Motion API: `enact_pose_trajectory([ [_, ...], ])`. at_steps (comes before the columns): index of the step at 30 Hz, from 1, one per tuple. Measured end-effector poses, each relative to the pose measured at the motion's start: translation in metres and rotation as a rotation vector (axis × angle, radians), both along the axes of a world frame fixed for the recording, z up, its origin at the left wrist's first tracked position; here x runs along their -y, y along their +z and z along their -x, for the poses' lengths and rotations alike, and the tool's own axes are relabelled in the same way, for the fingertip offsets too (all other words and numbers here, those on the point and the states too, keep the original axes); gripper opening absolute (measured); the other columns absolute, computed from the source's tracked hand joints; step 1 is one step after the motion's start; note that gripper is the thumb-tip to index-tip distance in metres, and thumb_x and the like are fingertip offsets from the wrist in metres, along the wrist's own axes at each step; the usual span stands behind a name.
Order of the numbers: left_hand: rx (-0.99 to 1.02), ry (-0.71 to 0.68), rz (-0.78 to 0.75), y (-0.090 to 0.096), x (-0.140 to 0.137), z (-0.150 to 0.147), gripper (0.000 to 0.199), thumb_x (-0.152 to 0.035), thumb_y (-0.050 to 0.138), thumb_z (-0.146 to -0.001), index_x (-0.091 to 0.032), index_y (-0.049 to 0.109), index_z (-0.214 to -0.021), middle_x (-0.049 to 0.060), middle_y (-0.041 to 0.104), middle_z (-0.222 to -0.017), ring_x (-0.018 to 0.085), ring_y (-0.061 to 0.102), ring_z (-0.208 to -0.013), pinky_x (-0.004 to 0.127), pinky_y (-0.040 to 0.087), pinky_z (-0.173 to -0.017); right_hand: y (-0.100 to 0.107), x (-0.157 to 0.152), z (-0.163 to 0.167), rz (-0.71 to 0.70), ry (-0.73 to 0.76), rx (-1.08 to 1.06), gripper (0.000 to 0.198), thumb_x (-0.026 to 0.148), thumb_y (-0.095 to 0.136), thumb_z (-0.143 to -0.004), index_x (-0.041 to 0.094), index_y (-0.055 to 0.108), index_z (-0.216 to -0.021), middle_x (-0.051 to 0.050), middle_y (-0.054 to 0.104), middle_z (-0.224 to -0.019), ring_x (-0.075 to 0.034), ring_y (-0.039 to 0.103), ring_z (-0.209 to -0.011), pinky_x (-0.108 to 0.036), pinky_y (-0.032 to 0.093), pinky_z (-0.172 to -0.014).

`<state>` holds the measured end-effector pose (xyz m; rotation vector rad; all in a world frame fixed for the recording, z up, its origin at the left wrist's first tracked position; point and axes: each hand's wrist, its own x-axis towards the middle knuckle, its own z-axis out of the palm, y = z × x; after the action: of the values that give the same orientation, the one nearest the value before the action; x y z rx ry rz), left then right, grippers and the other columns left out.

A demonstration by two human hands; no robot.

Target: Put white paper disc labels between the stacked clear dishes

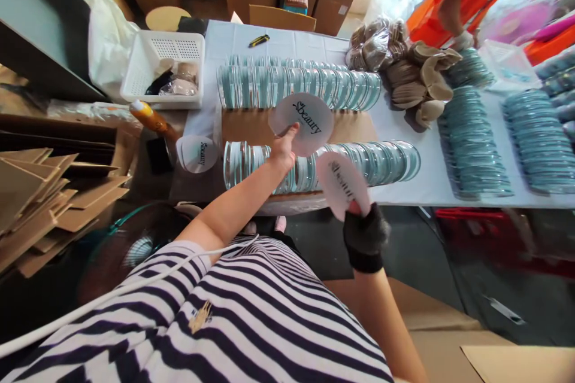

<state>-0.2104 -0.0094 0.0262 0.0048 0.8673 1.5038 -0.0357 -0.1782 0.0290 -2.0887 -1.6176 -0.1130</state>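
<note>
One disc point(309, 114) the left hand point(284, 151) is pinching, another disc point(338, 176) the right hand point(367, 233); the front glass row point(390, 163) is lying crosswise, closer to the left.

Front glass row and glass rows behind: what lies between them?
In the head view, brown cardboard, partly hidden by the printed disc in the left hand.
</note>
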Motion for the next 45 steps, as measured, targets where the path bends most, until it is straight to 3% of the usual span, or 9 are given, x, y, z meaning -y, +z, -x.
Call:
enact_pose_trajectory([
  [4, 0.057, 0.050, 0.048, -0.010, -0.012, 0.016, 0.050, -0.010, 0.075, -0.078, -0.020, 0.064, -0.126, 0.010, 0.065, -0.132, 0.027, 0.060, -0.127, 0.047, 0.048, -0.109, -0.027, 0.025, 0.016, 0.283, 0.223, 0.087, 0.041, 0.041, 0.038, -0.096, 0.014, 0.066, -0.108, -0.013, 0.070, -0.082, -0.020, 0.064, -0.068, -0.027, 0.043, -0.063],
  [10, 0.060, 0.038, 0.061, -0.015, -0.009, 0.016, 0.044, -0.009, 0.072, -0.081, -0.020, 0.066, -0.123, 0.010, 0.068, -0.129, 0.026, 0.061, -0.125, 0.047, 0.048, -0.108, -0.047, -0.042, 0.062, 0.562, 0.220, 0.111, 0.035, 0.037, 0.041, -0.098, 0.015, 0.056, -0.121, -0.008, 0.070, -0.084, -0.017, 0.061, -0.068, -0.027, 0.028, -0.058],
  [21, 0.053, 0.022, 0.012, -0.024, -0.006, 0.015, 0.041, -0.009, 0.073, -0.079, -0.020, 0.068, -0.118, 0.008, 0.074, -0.115, 0.023, 0.066, -0.116, 0.047, 0.047, -0.108, -0.068, -0.057, 0.065, 0.539, 0.226, -0.002, 0.030, 0.029, 0.040, -0.099, 0.013, 0.065, -0.104, -0.010, 0.068, -0.083, -0.014, 0.055, -0.067, -0.026, 0.027, -0.061],
  [27, 0.008, 0.053, -0.036, -0.028, 0.000, 0.010, 0.042, -0.014, 0.079, -0.075, -0.021, 0.069, -0.115, 0.006, 0.074, -0.114, 0.023, 0.064, -0.120, 0.045, 0.044, -0.111, -0.059, -0.064, 0.058, 0.777, 0.350, -0.691, 0.039, 0.036, 0.034, -0.096, 0.017, 0.059, -0.119, 0.001, 0.056, -0.060, -0.012, 0.048, -0.050, -0.021, 0.036, -0.053],
  [30, -0.046, 0.062, -0.049, -0.030, 0.000, 0.006, 0.040, -0.018, 0.082, -0.071, -0.020, 0.072, -0.110, 0.006, 0.075, -0.111, 0.023, 0.063, -0.121, 0.043, 0.044, -0.111, -0.050, -0.074, 0.051, 0.882, 0.402, -0.938, 0.052, 0.051, 0.028, -0.096, 0.013, 0.063, -0.101, 0.005, 0.043, -0.046, -0.013, 0.040, -0.041, -0.023, 0.038, -0.047],
  [33, -0.095, 0.051, -0.037, -0.028, 0.001, 0.003, 0.033, -0.018, 0.081, -0.071, -0.018, 0.073, -0.103, 0.006, 0.076, -0.106, 0.024, 0.064, -0.120, 0.042, 0.046, -0.109, -0.038, -0.092, 0.039, 0.566, 0.320, -0.770, 0.052, 0.059, 0.040, -0.091, 0.014, 0.064, -0.093, -0.003, 0.058, -0.059, -0.016, 0.054, -0.055, -0.027, 0.046, -0.057],
  [37, -0.133, 0.024, -0.067, -0.024, 0.012, 0.005, 0.032, -0.017, 0.082, -0.067, -0.017, 0.074, -0.098, 0.005, 0.078, -0.098, 0.026, 0.066, -0.117, 0.041, 0.048, -0.107, -0.018, -0.113, 0.033, -0.003, 0.282, -0.390, 0.060, 0.055, 0.031, -0.096, 0.014, 0.049, -0.136, -0.018, 0.061, -0.127, -0.024, 0.057, -0.120, -0.041, 0.047, -0.098],
  [40, -0.164, -0.021, -0.039, -0.024, 0.025, 0.008, 0.028, -0.019, 0.084, -0.066, -0.017, 0.074, -0.092, 0.004, 0.078, -0.091, 0.027, 0.068, -0.111, 0.042, 0.049, -0.104, -0.012, -0.115, 0.051, -0.111, 0.389, -0.169, 0.064, 0.052, 0.036, -0.094, 0.012, 0.043, -0.143, -0.020, 0.046, -0.147, -0.028, 0.039, -0.140, -0.047, 0.038, -0.110],
  [45, -0.193, -0.120, -0.038, -0.023, 0.040, 0.010, 0.014, -0.018, 0.079, -0.071, -0.016, 0.072, -0.084, 0.004, 0.076, -0.081, 0.027, 0.070, -0.101, 0.045, 0.050, -0.101, -0.012, -0.100, 0.084, -0.027, 0.201, -0.415, 0.052, 0.041, 0.036, -0.091, 0.010, 0.057, -0.127, -0.019, 0.067, -0.113, -0.026, 0.063, -0.106, -0.042, 0.053, -0.088],
])
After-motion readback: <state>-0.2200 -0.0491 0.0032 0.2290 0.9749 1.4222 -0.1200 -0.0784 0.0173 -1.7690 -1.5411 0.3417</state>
